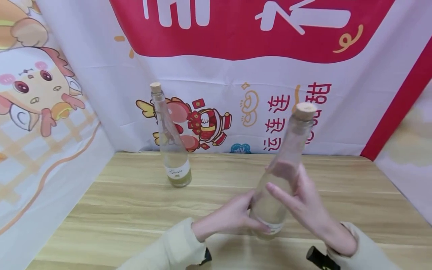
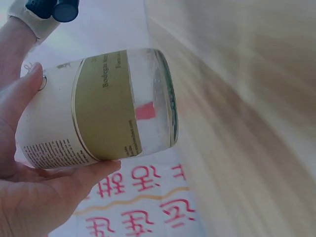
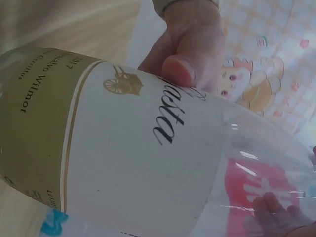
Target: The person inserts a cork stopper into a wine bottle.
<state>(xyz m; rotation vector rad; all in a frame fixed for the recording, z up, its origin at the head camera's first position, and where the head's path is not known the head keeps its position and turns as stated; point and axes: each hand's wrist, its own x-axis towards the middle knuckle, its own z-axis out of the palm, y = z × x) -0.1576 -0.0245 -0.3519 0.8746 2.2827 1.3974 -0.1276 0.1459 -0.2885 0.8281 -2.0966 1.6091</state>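
Both hands hold one clear glass bottle [image 1: 281, 172] with a cork [image 1: 305, 111] in its mouth, tilted with its neck leaning right. My left hand [image 1: 233, 215] grips it low, around the label near the base. Higher up the body, my right hand [image 1: 308, 208] grips it, thumb across the front. A white and olive label [image 3: 143, 143] with dark script wraps the lower body. In the left wrist view, the bottle's base [image 2: 170, 98] appears raised off the tabletop. Some right-hand fingers [image 3: 279, 212] show beside the glass in the right wrist view.
A second corked clear bottle [image 1: 175, 150] stands upright on the wooden table [image 1: 135, 210], left of the hands. A printed cloth [image 1: 212, 71] hangs behind the table's far edge, and more printed cloth [image 1: 44, 157] covers the left side. Black wrist devices [image 1: 320, 258] sit near the cuffs.
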